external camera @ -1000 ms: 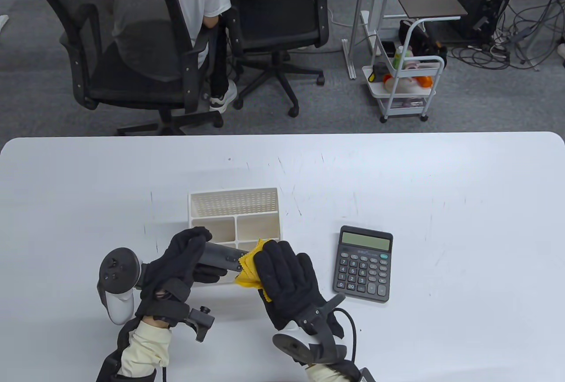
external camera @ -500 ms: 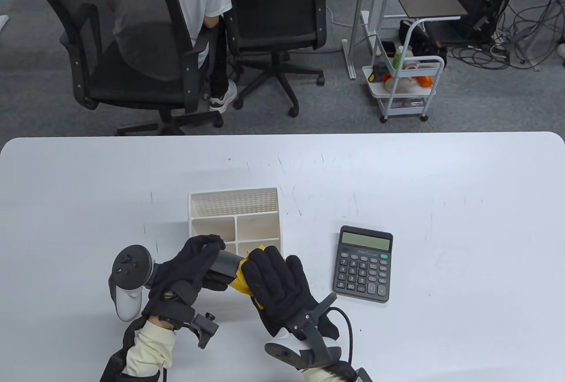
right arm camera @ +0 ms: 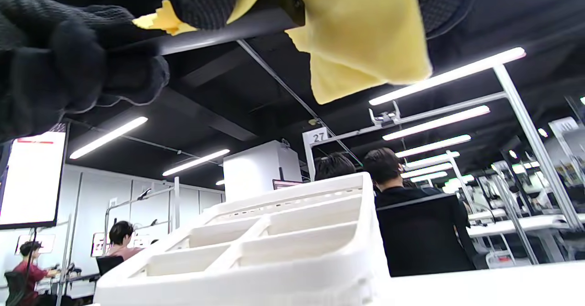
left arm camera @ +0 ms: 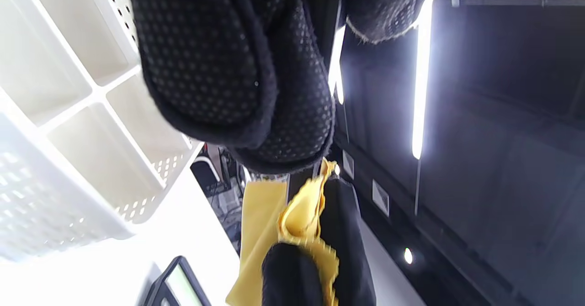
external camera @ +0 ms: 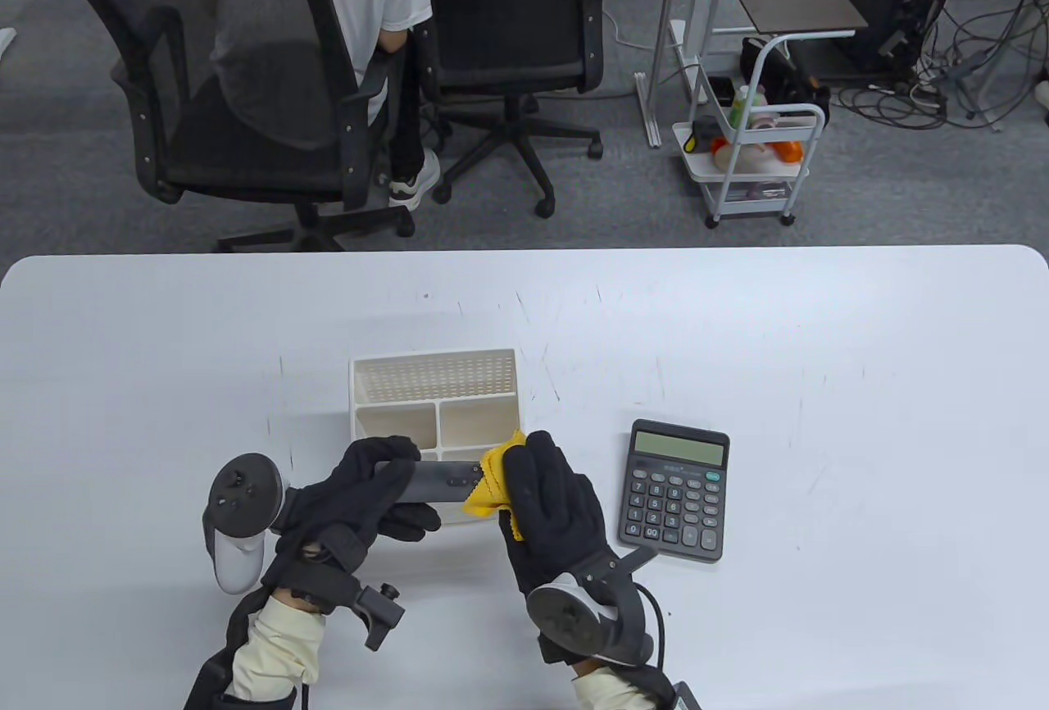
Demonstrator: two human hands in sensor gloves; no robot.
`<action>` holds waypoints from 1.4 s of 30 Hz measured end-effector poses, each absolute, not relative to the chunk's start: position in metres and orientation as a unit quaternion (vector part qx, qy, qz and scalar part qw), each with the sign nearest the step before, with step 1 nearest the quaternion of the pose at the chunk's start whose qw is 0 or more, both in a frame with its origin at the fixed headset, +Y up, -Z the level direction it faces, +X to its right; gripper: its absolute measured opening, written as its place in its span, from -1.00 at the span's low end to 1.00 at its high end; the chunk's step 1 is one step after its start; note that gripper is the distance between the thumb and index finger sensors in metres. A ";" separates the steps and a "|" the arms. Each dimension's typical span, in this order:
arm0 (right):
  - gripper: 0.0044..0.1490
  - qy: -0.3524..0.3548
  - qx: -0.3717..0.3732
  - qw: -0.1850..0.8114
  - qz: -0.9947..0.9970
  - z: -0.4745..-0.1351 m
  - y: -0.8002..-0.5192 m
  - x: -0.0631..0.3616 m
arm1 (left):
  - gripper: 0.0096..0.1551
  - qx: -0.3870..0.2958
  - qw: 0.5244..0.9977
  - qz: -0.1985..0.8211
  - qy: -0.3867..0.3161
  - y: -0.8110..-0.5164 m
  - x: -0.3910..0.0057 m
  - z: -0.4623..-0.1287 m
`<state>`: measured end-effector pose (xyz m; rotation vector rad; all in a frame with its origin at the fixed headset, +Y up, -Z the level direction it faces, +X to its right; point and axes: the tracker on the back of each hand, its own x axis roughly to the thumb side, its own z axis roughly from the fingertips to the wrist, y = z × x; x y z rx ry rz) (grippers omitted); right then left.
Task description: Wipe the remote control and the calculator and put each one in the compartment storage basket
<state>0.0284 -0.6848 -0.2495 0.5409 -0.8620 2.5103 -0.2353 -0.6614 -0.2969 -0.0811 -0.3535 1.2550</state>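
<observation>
Hands first: your left hand (external camera: 361,497) holds the remote (external camera: 430,482) lying sideways above the basket (external camera: 434,398). Your right hand (external camera: 553,509) pinches the yellow cloth (external camera: 492,480) at its right end. Off to the right, the calculator (external camera: 676,490) waits on the surface (external camera: 860,456).

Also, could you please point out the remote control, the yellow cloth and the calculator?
remote control (external camera: 438,482), table view, its exposed grey middle.
yellow cloth (external camera: 492,476), table view, its bunched fold.
calculator (external camera: 674,501), table view, its keypad.
</observation>
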 end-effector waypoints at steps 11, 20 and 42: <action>-0.25 -0.263 0.127 0.411 0.864 -0.260 -0.692 0.048 | -0.45 -0.053 0.829 0.525 -0.187 -0.662 -0.220 -0.295; -0.24 -0.255 0.115 0.466 0.839 -0.259 -0.695 0.050 | -0.46 -0.047 0.832 0.519 -0.189 -0.661 -0.218 -0.293; -0.15 -0.207 0.071 0.697 0.683 -0.268 -0.705 0.067 | -0.48 -0.009 0.909 0.347 -0.232 -0.655 -0.190 -0.283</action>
